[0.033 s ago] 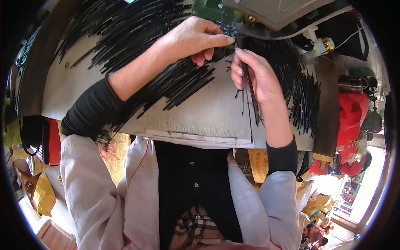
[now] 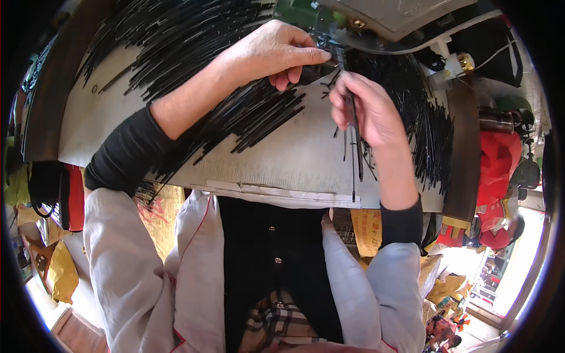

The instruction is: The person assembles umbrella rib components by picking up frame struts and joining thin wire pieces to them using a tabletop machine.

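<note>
Head view: from my remote station I look down on both bare hands at the far side of a pale tabletop (image 2: 315, 156). The right hand (image 2: 371, 110) has thumb and fingers closed on a few thin black rods (image 2: 359, 152), which hang out below the fingers toward the near edge, spread slightly at their lower ends, the longest reaching almost to that edge. The left hand (image 2: 281, 54) reaches across from the left with thumb and forefinger drawn together and the other fingers curled under; I cannot tell whether anything sits between those tips. They are just beside a small metal mechanism (image 2: 336, 48), which I see only in part, with a green housing (image 2: 296, 16) behind it and a grey metal casing (image 2: 406, 19) to its right. A broad heap of black rods (image 2: 182, 56) lies slantwise on the left, partly under the left forearm (image 2: 194, 94), and a smaller batch (image 2: 262, 125) lies nearer to me, below that arm. On the right, another heap (image 2: 432, 138) fills the space between the right hand and a dark wooden side board (image 2: 463, 153).
</note>
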Motion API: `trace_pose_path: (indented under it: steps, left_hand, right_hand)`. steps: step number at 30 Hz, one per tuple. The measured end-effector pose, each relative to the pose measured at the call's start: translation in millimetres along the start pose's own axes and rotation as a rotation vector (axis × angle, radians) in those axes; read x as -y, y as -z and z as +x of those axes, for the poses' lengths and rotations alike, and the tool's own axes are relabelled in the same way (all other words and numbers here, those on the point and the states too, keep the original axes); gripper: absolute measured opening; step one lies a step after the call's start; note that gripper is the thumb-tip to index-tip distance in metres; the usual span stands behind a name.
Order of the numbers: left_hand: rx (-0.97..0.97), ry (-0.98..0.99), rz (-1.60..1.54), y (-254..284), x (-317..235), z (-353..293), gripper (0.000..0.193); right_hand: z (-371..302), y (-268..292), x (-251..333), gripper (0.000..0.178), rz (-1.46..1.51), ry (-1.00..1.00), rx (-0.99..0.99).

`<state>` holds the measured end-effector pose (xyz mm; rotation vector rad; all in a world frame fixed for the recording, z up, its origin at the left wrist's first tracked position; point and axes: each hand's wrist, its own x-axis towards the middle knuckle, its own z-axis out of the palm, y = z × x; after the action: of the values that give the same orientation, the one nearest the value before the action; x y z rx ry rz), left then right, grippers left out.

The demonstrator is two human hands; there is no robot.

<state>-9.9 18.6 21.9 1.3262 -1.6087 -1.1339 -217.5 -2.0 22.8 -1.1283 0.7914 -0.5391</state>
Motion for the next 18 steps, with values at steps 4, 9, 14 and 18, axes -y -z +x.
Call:
trace_pose_path:
  steps: [4, 9, 14, 18]
  left_hand:
    - [0.125, 0.035, 0.157, 9.0, 7.8, -10.4, 0.028]
    - [0.198, 0.102, 0.384, 7.4, 0.7, -24.6, 0.024]
    - [-0.047, -0.311, 0.965, -2.4, 17.2, -24.3, 0.016]
    - [-0.026, -0.342, 1.012, -8.8, 17.4, -19.5, 0.014]
  right_hand:
    - [-36.2, 32.8, 18.0, 0.025, -0.225, -0.036, -0.093]
    - [-73.8, 102.6, 45.3, 0.025, -0.843, 0.079, -0.532]
    - [-76.4, 113.2, 36.5, 0.031, -1.485, 0.346, -0.919]
    - [-56.6, 71.1, 14.7, 0.028, -1.218, 0.273, -0.554]
